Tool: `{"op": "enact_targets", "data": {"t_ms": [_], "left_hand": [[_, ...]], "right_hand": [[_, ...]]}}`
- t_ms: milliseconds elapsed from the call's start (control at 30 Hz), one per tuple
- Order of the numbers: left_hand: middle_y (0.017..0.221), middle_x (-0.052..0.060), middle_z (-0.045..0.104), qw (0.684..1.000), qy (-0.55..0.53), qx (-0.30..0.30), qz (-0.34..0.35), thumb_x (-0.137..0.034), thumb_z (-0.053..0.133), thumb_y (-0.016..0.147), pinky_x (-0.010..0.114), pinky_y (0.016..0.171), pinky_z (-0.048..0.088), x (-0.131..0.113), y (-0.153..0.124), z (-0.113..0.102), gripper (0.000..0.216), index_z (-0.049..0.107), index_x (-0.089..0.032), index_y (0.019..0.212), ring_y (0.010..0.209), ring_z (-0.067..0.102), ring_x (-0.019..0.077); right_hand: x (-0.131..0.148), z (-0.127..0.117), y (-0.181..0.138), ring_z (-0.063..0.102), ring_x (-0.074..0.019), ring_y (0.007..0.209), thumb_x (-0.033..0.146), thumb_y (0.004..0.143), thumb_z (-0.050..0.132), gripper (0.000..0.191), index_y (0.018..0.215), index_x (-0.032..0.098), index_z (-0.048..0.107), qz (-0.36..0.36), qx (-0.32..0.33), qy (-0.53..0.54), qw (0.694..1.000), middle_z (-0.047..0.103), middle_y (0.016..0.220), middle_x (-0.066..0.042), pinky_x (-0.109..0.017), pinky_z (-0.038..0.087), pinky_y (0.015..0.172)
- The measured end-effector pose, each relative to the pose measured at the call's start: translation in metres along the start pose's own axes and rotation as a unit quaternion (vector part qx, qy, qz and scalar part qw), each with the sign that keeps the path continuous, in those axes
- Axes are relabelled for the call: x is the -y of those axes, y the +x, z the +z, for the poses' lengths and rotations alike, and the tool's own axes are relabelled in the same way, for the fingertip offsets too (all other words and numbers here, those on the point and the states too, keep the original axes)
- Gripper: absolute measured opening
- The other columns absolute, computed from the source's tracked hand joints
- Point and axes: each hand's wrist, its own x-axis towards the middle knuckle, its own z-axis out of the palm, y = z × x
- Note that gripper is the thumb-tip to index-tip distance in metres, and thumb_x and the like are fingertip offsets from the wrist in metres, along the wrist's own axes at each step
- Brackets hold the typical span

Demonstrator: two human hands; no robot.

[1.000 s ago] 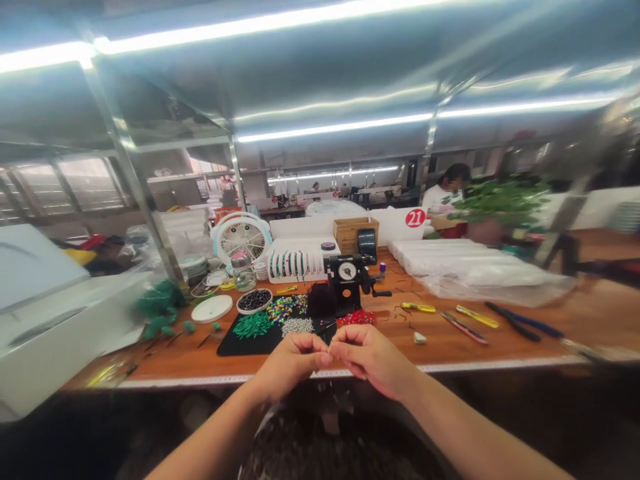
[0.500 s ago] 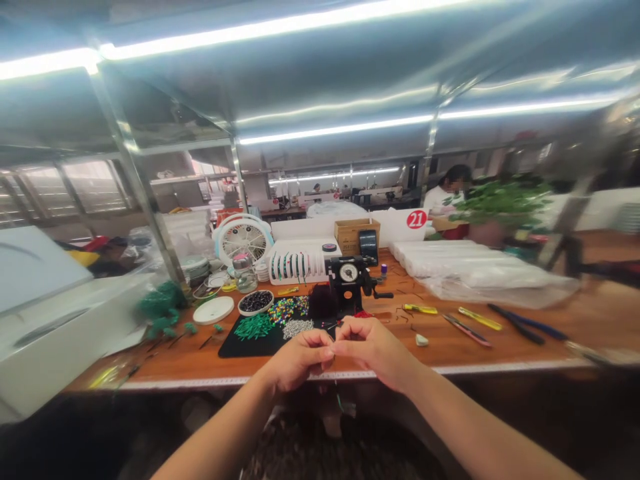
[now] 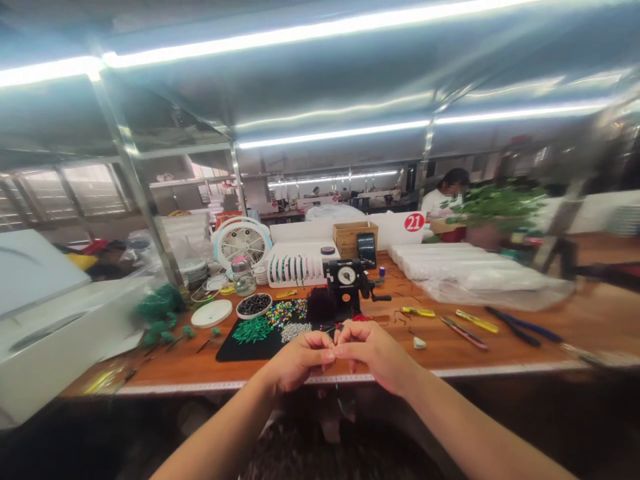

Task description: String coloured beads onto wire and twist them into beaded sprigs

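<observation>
My left hand (image 3: pixel 306 360) and my right hand (image 3: pixel 373 350) meet fingertip to fingertip over the table's front edge. Both are closed in a pinch around a thin cord (image 3: pixel 338 392), whose lower end dangles below them and looks greenish. What sits right between the fingertips is too small to make out. Just beyond lies a black mat (image 3: pixel 231 352) with green tube-like pieces (image 3: pixel 253 329), mixed coloured beads (image 3: pixel 281 313) and small silvery pieces (image 3: pixel 295 332). A round dish of dark beads (image 3: pixel 254 305) stands at its back edge.
Behind the mat stands a black hand-cranked machine with a dial (image 3: pixel 347 276), beside a white rack of spools (image 3: pixel 296 269). Yellow-handled tools (image 3: pixel 477 321), tweezers (image 3: pixel 465 333) and pliers (image 3: pixel 515 327) lie to the right. A white lid (image 3: pixel 212 313) and a fan (image 3: pixel 243 244) are leftward.
Both hands stay pinched together, with only a slight shift of the fingers. The hanging cord has swung a little, and the whole view has tilted slightly.
</observation>
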Motion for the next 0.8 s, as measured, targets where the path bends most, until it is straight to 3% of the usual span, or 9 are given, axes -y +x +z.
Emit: {"op": "enact_targets", "data": {"t_ms": [167, 367, 567, 667, 800], "left_hand": [[0.053, -0.004, 0.054, 0.998, 0.064, 0.016, -0.014, -0.029, 0.081, 0.054, 0.022, 0.049, 0.024, -0.004, -0.002, -0.003, 0.023, 0.067, -0.014, 0.064, 0.049, 0.039, 0.0072], [0.052, -0.004, 0.055, 0.992, 0.119, 0.021, -0.024, -0.033, 0.078, 0.057, 0.022, 0.047, 0.023, -0.011, -0.006, 0.001, 0.022, 0.068, -0.015, 0.065, 0.047, 0.038, 0.0072], [0.051, -0.004, 0.053, 0.99, 0.137, 0.013, -0.043, -0.035, 0.078, 0.055, 0.021, 0.045, 0.024, -0.008, -0.008, 0.002, 0.026, 0.065, -0.014, 0.064, 0.045, 0.039, 0.0075], [0.052, -0.003, 0.053, 0.99, 0.129, 0.018, -0.046, -0.038, 0.078, 0.055, 0.021, 0.045, 0.025, -0.007, -0.009, 0.002, 0.029, 0.065, -0.014, 0.065, 0.044, 0.038, 0.0071], [0.053, -0.003, 0.052, 0.989, 0.14, 0.036, -0.037, -0.038, 0.076, 0.058, 0.021, 0.045, 0.027, -0.005, -0.011, 0.001, 0.028, 0.066, -0.014, 0.068, 0.046, 0.04, 0.0081]], "right_hand": [[0.001, -0.004, 0.001, 0.043, -0.0069, 0.048, 0.025, 0.065, 0.068, 0.016, 0.061, 0.015, 0.055, 0.029, 0.006, -0.086, 0.996, 0.054, 0.064, 0.003, -0.02, 0.033, 0.045], [-0.004, -0.005, -0.003, 0.038, -0.0074, 0.043, 0.025, 0.074, 0.059, 0.011, 0.068, 0.018, 0.052, 0.003, -0.027, -0.242, 0.97, 0.045, 0.049, 0.007, -0.02, 0.026, 0.042], [-0.011, -0.003, -0.004, 0.04, -0.0071, 0.043, 0.017, 0.073, 0.055, 0.006, 0.076, 0.019, 0.05, -0.007, -0.002, -0.18, 0.984, 0.048, 0.054, 0.007, -0.018, 0.029, 0.04], [-0.011, -0.002, -0.004, 0.039, -0.0065, 0.041, 0.018, 0.075, 0.053, 0.007, 0.082, 0.018, 0.055, -0.002, 0.031, -0.159, 0.987, 0.053, 0.057, 0.005, -0.017, 0.029, 0.037], [-0.01, -0.001, -0.006, 0.04, -0.006, 0.037, 0.022, 0.078, 0.053, 0.006, 0.077, 0.018, 0.057, -0.002, 0.026, -0.176, 0.984, 0.05, 0.054, 0.005, -0.017, 0.029, 0.036]]}}
